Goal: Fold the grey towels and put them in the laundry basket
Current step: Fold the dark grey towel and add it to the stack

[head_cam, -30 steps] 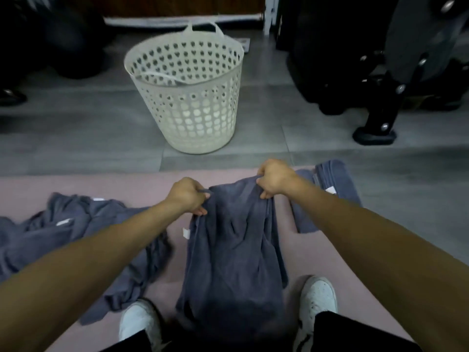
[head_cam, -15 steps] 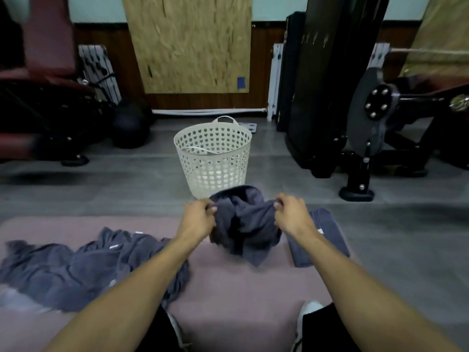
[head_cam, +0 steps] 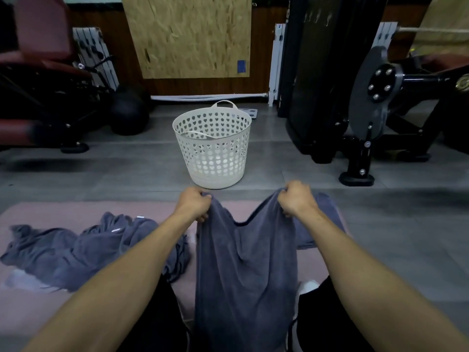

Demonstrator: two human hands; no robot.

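Left hand and right hand each gripping a top corner of a grey towel, hanging down between black shorts. Crumpled towel pile at left on pink mat. White laundry basket upright on grey floor beyond, apart from both hands.

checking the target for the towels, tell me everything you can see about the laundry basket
The laundry basket is an off-white, plastic-looking round tub that narrows toward its base. Its wall is pierced all over with heart-shaped holes, and two loop handles rise from the rim, one on the far side and one on the near side. It stands upright on the grey floor, beyond the pink mat. No towel shows inside, and nothing touches it except the floor.
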